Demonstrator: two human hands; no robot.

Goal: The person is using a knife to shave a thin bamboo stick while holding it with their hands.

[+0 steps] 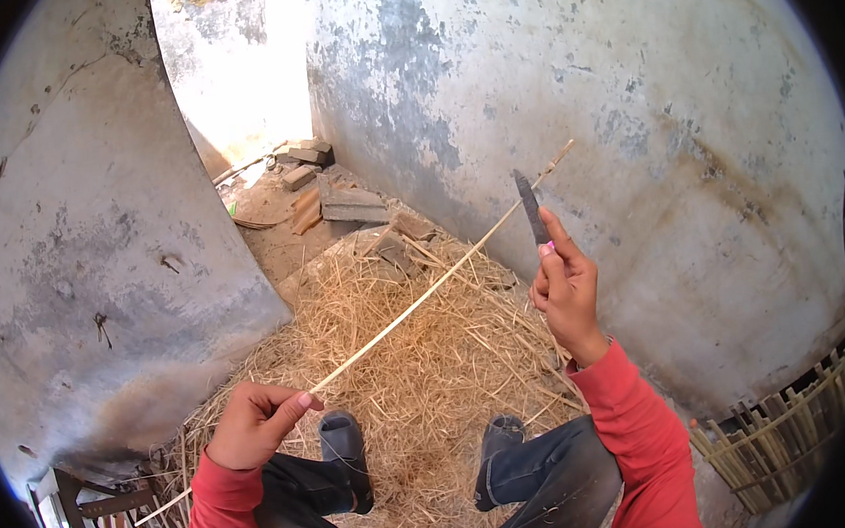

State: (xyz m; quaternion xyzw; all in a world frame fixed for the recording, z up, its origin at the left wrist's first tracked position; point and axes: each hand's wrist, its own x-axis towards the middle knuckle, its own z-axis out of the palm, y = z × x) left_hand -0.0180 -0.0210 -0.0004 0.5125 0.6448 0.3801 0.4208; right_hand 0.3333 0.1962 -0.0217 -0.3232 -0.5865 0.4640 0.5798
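The left hand (258, 424) is in the lower left part of the frame, and its grip is closed, with the thumb pressing on a thin pale stick (415, 305). From this hand the stick goes in a slant, through the middle of the frame, to its darker tip in the upper right part.

The right hand (569, 289), right of the centre, has its fingers folded around a knife (529, 207); its index finger is stretched along the blade, and the grip is closed. The dark blade points upward and crosses the line of the stick, but I cannot tell if the two are touching.

Both arms wear red sleeves (636, 425). Below, between two grey shoes (342, 436), a thick layer of straw-like shavings (399, 362) covers the floor. Some grey blocks (353, 205) lie above it, in the upper middle part, near a stained wall (605, 79). In the lower right corner stands a fence-like row of pale slats (786, 435).
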